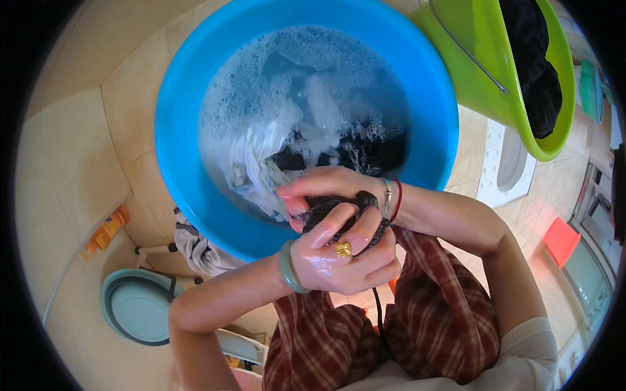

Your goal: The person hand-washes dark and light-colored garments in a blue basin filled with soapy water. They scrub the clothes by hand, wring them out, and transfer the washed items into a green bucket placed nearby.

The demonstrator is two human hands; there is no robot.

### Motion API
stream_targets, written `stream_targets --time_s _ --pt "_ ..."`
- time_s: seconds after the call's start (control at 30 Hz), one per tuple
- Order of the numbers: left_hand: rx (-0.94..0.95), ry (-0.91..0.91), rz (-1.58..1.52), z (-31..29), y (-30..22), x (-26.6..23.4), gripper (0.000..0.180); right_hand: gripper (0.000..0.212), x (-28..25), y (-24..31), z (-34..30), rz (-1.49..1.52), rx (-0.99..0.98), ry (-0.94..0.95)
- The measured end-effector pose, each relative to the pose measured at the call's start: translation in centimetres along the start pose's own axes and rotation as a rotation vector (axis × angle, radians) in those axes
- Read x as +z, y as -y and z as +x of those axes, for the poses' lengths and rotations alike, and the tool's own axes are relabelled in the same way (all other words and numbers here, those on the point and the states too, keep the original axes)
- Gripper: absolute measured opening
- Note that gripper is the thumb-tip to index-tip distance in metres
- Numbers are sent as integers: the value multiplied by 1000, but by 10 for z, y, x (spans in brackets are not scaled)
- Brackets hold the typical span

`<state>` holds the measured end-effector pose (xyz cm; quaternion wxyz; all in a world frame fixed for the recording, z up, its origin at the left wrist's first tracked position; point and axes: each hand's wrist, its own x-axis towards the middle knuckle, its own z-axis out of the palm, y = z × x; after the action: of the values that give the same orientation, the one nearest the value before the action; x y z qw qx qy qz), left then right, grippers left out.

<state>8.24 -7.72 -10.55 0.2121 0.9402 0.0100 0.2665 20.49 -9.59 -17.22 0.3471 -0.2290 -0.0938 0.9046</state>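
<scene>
Both my hands grip a bunched, wet black cloth (326, 210) over the near rim of a big blue basin (176, 150). My left hand (345, 257), with a gold ring and a green bangle at its wrist, wraps its fingers round the cloth from the near side. From the far side my right hand (336, 182) closes over it, a bracelet and a red cord on the wrist. Foamy water (254, 78) fills the basin. White cloth (251, 166) and dark cloth (375, 153) lie partly under the suds, just beyond my hands.
A lime-green bucket (469, 45) with black cloth in it stands at the upper right, beside a white squat toilet (505, 166). Grey-and-white fabric (199, 244) lies left of the basin. A grey-green tub (140, 306) and orange bottles (107, 231) are farther left. A red stool (562, 241) stands right.
</scene>
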Motion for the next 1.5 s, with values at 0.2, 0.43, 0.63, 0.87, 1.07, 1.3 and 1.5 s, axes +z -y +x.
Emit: stream_targets --time_s 0.2,0.43,0.63,0.87,1.07,1.3,1.5 --pt "32 8 25 -5 -6 6 23 30 11 3 3 57 199 -72" --pt "115 32 124 -14 -14 15 19 33 5 -9 7 -151 253 38" --pt "164 62 159 -22 -14 24 14 34 -7 -17 12 -401 167 111" --pt "157 125 71 -27 -5 33 12 34 -15 -20 16 -322 258 -13" --pt "-92 -100 -126 -34 34 32 25 41 -30 -6 0 208 125 -322" --pt "-1328 -413 -958 -40 48 15 41 42 -35 23 -43 139 -245 -428" --pt "-1508 -703 -1764 -23 46 6 58 65 0 38 -71 -282 -455 -499"
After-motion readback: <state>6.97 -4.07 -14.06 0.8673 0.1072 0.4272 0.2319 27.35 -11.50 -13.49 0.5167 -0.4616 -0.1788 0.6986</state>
